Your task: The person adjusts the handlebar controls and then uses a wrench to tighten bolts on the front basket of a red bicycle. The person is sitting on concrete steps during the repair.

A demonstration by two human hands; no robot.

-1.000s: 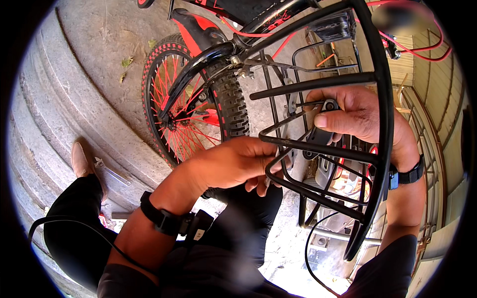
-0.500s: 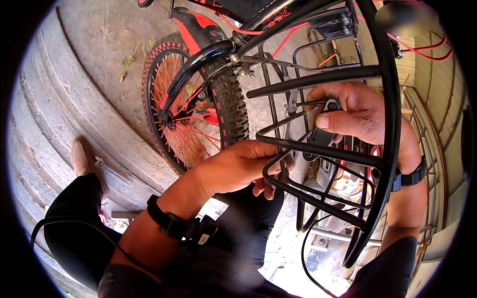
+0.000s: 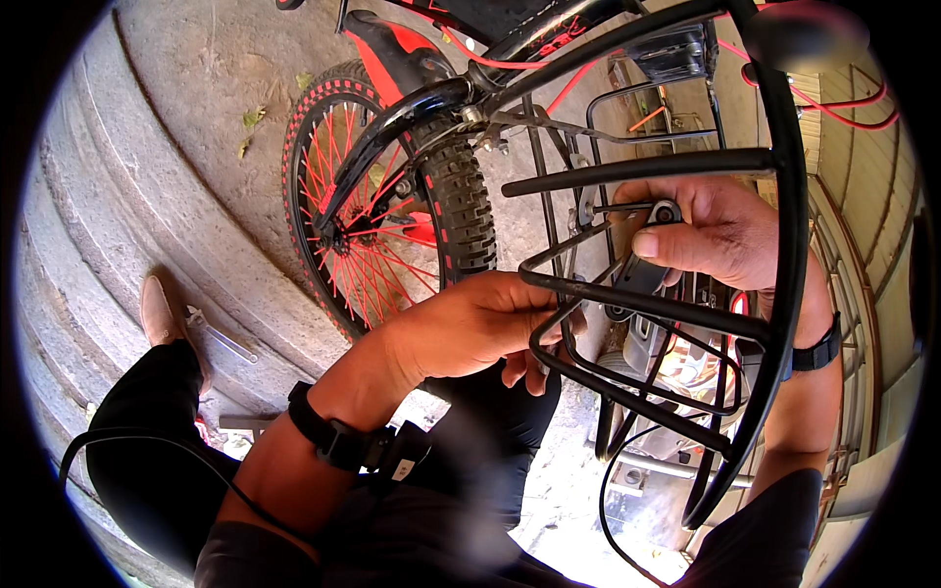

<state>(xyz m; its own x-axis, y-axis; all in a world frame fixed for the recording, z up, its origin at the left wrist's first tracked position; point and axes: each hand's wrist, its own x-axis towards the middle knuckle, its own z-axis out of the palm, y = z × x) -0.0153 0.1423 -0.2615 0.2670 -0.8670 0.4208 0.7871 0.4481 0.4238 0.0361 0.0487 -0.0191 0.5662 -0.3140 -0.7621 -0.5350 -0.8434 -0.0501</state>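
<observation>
A black tubular rack (image 3: 667,323) spans the right of the view beside the bicycle. My right hand (image 3: 711,230) grips a black folding hex key tool (image 3: 642,274) inside the rack, thumb on its upper end; a thin key reaches left to a bolted metal bracket (image 3: 588,206) among the bars. My left hand (image 3: 490,323) is closed on the rack's lower left bars, with its fingertips partly hidden behind them.
A black bicycle with a red-spoked front wheel (image 3: 363,245) stands behind the rack. My left shoe (image 3: 159,309) rests on ridged concrete beside a metal wrench (image 3: 221,333). Red cables (image 3: 853,113) loop at upper right, near a paneled wall (image 3: 863,196).
The rack and my right hand with the tool have shifted slightly right. My left hand has also moved a little right. Both keep their grips.
</observation>
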